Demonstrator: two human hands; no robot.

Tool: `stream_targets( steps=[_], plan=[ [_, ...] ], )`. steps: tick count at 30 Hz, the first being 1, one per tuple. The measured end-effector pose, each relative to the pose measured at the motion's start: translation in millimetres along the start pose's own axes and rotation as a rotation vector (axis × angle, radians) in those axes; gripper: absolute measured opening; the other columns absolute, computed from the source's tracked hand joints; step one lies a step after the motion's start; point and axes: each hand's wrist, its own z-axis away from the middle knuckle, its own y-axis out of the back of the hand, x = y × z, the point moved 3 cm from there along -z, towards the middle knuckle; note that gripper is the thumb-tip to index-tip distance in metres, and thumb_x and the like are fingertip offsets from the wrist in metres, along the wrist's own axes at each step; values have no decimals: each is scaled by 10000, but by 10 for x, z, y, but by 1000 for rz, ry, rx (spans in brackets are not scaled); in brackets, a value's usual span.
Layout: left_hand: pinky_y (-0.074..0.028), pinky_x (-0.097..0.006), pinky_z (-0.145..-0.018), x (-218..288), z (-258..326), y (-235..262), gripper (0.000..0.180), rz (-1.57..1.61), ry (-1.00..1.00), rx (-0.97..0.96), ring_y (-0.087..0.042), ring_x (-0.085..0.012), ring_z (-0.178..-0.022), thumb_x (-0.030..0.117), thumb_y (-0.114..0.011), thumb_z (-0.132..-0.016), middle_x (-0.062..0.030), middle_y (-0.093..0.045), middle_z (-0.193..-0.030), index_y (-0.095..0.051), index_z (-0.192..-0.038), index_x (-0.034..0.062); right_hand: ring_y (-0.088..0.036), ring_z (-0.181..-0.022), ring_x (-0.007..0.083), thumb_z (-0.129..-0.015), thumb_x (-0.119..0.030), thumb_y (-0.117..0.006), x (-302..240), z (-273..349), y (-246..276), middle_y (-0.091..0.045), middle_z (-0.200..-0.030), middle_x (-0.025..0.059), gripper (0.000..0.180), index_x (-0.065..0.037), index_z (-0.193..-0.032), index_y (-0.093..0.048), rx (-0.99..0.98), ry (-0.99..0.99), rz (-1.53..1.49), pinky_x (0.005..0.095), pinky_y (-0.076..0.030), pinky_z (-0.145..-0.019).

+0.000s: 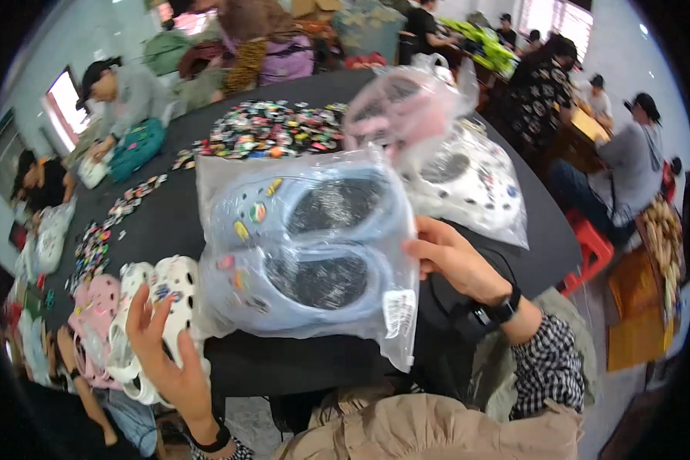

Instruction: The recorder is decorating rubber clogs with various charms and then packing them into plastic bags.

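A clear plastic bag [401, 343] with a pair of light blue clogs [391, 264] inside is held up over the black table [307, 368]. Small colourful charms dot the clogs' uppers, and a white label sits at the bag's lower right corner. My right hand [464, 264] pinches the right edge of this bag between thumb and fingers. With fingers spread, my left hand [172, 368] is beside the bag's lower left, in front of white clogs [175, 295], and holds nothing. Pink clogs [96, 310] lie just left of the white ones.
A heap of small charms [272, 130] covers the table's far part, and more charms [92, 253] trail down its left. Bagged white clogs [475, 184] and bagged pink clogs [406, 107] lie at the right. People sit around; a red stool [590, 249] stands at the right.
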Motion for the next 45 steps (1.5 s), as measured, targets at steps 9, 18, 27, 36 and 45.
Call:
stream_targets(
  steps=[9, 18, 27, 36, 45],
  plan=[
    [-532, -352, -716, 820, 678, -651, 202, 549, -115, -677, -670, -286, -825, -20, -644, -839, -121, -701, -992, -712, -1027, 5, -673, -825, 142, -1007, -262, -587, 183, 52, 226, -655, -937, 76, 297, 3, -1131, -536, -67, -86, 96, 262, -591, -724],
    [-504, -299, -626, 1089, 1333, -1222, 660, 1473, 797, -1489, -615, -190, -730, 543, -482, -1017, -182, -646, -1075, -599, -1214, -76, -701, -802, 178, -1016, -239, -603, 84, 738, 40, -697, -935, 132, 395, 39, -1270, -484, -232, -165, 128, 301, -606, -704],
    [-408, -232, -498, 884, 1427, -1383, 291, 1304, 1109, -1243, -569, -118, -581, 240, -608, -983, -127, -664, -781, -624, -924, -44, -623, -589, 139, -1019, -220, -530, 551, 1153, -304, -631, -692, 62, 322, 27, -825, -605, -163, 96, 133, 302, -504, -549],
    [-350, -231, -494, 1099, 1295, -1288, 147, 1159, 801, -1197, -492, -78, -560, 166, -623, -998, -39, -618, -755, -645, -1021, 22, -650, -683, 217, -977, -248, -630, 741, 1269, -374, -677, -783, 135, 287, 39, -960, -618, -74, 291, 201, 333, -493, -619],
    [-390, -238, -557, 1150, 1307, -1255, 79, 1147, 882, -1144, -527, -103, -627, 104, -616, -972, -44, -615, -803, -623, -974, 25, -612, -572, 223, -916, -206, -673, 737, 1084, -254, -624, -649, 171, 293, 52, -801, -593, 158, 323, 101, 372, -453, -550]
  ],
)
